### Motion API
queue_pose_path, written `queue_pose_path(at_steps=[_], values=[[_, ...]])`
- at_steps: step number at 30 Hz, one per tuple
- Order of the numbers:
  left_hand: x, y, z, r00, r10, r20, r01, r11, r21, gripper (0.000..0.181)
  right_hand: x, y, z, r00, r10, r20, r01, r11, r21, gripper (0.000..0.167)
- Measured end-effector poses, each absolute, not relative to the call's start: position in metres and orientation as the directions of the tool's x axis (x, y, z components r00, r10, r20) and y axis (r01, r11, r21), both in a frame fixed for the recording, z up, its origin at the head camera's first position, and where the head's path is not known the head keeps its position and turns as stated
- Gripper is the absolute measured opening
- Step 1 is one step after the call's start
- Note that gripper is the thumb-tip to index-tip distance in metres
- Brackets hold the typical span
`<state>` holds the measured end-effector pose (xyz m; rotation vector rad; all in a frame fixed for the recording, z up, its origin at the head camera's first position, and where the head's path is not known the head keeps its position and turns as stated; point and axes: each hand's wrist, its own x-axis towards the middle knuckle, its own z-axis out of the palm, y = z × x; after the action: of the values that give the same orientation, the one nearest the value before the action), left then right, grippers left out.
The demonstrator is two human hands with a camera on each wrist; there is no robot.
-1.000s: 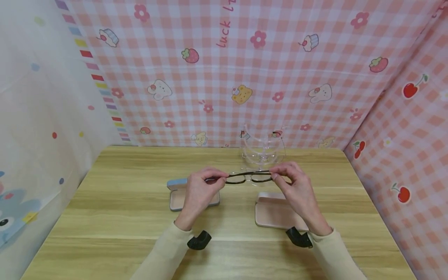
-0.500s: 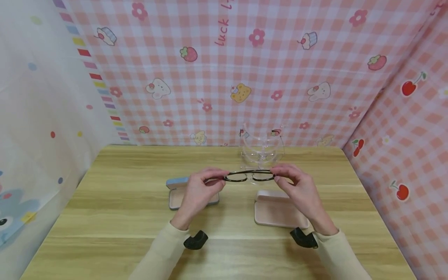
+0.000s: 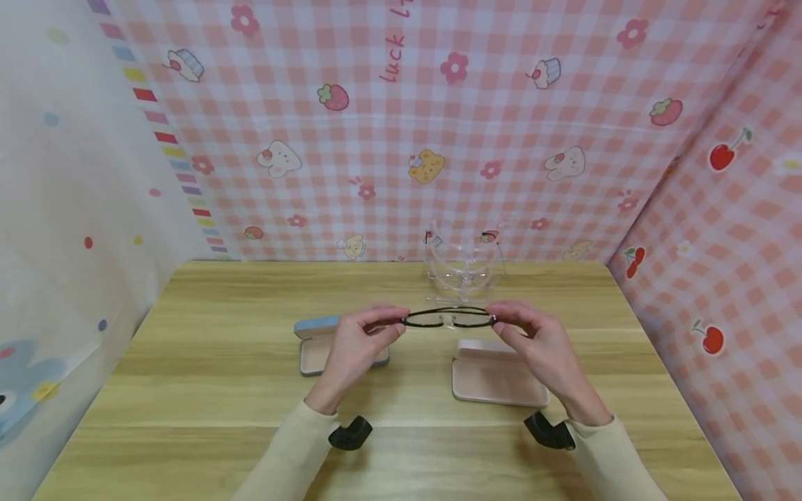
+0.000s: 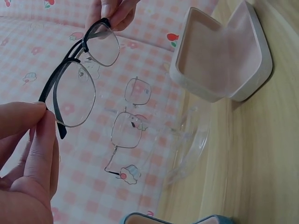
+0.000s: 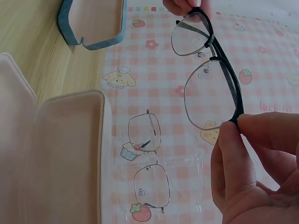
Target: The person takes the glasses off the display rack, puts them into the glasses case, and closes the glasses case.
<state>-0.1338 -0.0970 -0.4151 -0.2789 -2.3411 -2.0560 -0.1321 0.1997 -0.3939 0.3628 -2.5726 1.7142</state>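
Person at a wooden table (image 3: 401, 452), cream sleeves, both hands raised over the top. One pair of black-browed glasses (image 3: 447, 321) in the air, spanned between the hands and near neither wall. Left hand (image 3: 363, 337): thumb and fingertips pinch one end of the frame. Right hand (image 3: 537, 341): same grip, opposite end. Hands apart, joined only by what they hold. Frame roughly level from where I stand. Thick black along the brow, thin metal round the lower lens edges; a dark arm shows through one lens, seen from the right wrist.

Blue case (image 3: 315, 355) open on the table, partly hidden behind the left hand, pale inside. Pink case (image 3: 495, 384) open as well, by the right hand, its far corner overlapped by that hand in the head view. The two cases lie apart, with bare wood between.

Toward the back edge, just beyond the held frame: a clear stand (image 4: 198, 140), hard to trace against the cloth. On it, thin-rimmed glasses (image 3: 465, 280), metal, dark tips on the arms.

Black device on each wrist (image 3: 351, 433). Backdrop a pink checked cloth (image 3: 376, 132) with strawberries, cupcakes, flowers; cherries on the right-hand side, coloured dots on white at left.
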Motion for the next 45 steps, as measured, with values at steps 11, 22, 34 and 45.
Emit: queue_pose_path(at_steps=[11,22,34,45], values=[[-0.13,-0.089,-0.418,-0.984,0.129,0.123,0.133,0.072,0.988,0.021,-0.122,0.209,-0.398,-0.975,-0.138,0.174,-0.211,0.341,-0.916,0.026],[-0.126,-0.073,-0.428,-0.984,0.11,0.143,0.151,0.072,0.986,0.017,-0.11,0.22,-0.411,-0.97,-0.08,0.229,-0.242,0.388,-0.889,0.021],[-0.121,-0.054,-0.442,-0.984,0.125,0.127,0.142,0.118,0.983,0.015,-0.098,0.235,-0.425,-0.982,-0.001,0.187,-0.172,0.393,-0.903,0.018],[-0.116,-0.037,-0.454,-0.986,0.141,0.09,0.113,0.165,0.98,0.009,-0.089,0.252,-0.444,-0.989,0.026,0.143,-0.121,0.402,-0.908,0.016]])
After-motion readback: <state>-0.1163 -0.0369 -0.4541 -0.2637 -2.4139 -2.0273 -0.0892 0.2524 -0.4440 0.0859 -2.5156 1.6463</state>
